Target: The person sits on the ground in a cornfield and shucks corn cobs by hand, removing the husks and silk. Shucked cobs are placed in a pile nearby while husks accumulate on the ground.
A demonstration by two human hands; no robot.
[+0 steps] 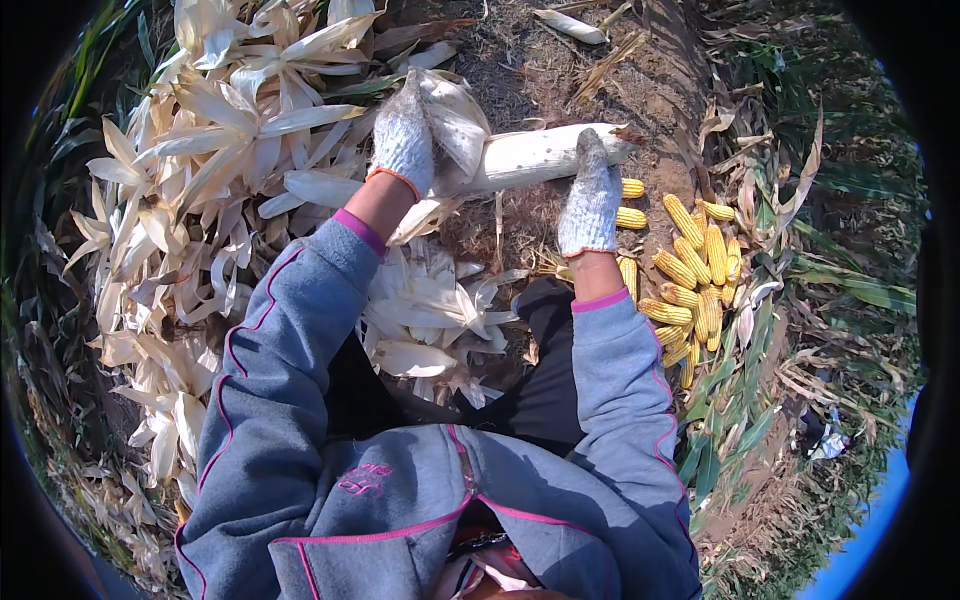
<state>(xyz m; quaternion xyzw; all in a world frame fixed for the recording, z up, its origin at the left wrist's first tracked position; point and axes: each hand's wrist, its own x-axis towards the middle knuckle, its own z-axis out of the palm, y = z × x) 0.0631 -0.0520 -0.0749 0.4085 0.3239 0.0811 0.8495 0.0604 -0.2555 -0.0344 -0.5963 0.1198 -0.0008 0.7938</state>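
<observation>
An ear of corn [530, 158] in its pale husk lies across in front of me, held between both hands. My left hand [403, 135], in a dirty white knitted glove, is closed on loosened husk leaves [455, 125] at its left end. Nearer its right, darker end, my right hand [590, 200], gloved the same way, is closed round the ear. No kernels show on this ear. Several bare yellow corn cobs [690, 260] lie in a pile just right of my right forearm.
A large heap of stripped dry husks [220, 150] spreads along the left, with more husks [440, 310] between my legs. Another husked ear [570, 26] rests on the soil at the far side. Green and dry corn leaves [840, 270] line the right.
</observation>
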